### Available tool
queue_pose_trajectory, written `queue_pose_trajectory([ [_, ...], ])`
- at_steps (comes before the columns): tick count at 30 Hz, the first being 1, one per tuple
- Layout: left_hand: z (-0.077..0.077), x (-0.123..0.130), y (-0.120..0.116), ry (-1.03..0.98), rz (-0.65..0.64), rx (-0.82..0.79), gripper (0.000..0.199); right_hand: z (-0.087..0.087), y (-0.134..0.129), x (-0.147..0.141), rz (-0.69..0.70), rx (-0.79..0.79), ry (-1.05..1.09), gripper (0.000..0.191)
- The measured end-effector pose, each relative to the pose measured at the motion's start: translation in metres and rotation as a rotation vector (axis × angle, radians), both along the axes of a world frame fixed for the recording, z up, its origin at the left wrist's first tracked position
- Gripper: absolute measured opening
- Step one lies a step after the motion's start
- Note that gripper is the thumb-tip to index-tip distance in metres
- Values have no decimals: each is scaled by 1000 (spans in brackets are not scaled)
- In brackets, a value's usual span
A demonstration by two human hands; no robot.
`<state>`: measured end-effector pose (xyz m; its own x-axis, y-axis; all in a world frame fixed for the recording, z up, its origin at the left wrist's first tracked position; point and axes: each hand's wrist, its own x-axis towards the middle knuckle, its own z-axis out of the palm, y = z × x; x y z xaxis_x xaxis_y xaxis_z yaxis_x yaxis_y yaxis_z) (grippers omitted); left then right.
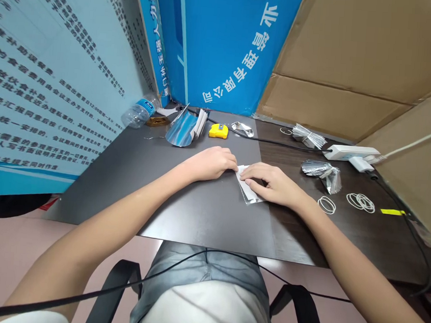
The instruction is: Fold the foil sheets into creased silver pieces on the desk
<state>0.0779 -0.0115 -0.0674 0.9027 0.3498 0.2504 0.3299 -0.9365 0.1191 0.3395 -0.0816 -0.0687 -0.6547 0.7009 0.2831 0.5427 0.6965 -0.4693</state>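
A folded silvery-white sheet (250, 196) lies on the dark desk in front of me, its lower edges slightly apart. At the sheet's upper left corner, my left hand (217, 161) has its fingers curled together in a pinch. My right hand (271, 182) rests flat over the sheet's right side with its fingers stretched out, covering part of it. Beyond my left hand sits a yellow tape measure (218, 130), with a crumpled silver piece (243, 129) to its right.
A curved blue sheet (184, 130) and plastic bottle (139, 112) stand at back left. To the right are bundled silver strips (308, 137), another silver bundle (323, 174), white rubber bands (361, 202), a power strip (353, 153) and a yellow strip (392, 212). Panels enclose the desk.
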Motion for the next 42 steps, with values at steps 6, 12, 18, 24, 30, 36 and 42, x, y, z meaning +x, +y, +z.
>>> queue_pose_trajectory([
  [6,4,5,-11,59,21,107,35,0,-2,-1,10,21,4,22],
  [12,9,17,-38,128,154,159,26,-3,-6,-2,-11,12,33,20],
  [18,9,27,-56,168,223,154,28,-9,-12,-4,-32,51,31,22],
  [24,9,33,-63,115,289,125,29,-12,-14,-6,-61,66,24,23],
  [30,12,32,-64,110,310,86,33,-13,-14,-6,-56,85,1,23],
  [36,11,33,-72,126,389,26,35,-15,-15,-5,-73,84,-3,21],
  [42,9,35,-78,82,422,-3,39,-14,-26,-4,-133,128,-67,13],
])
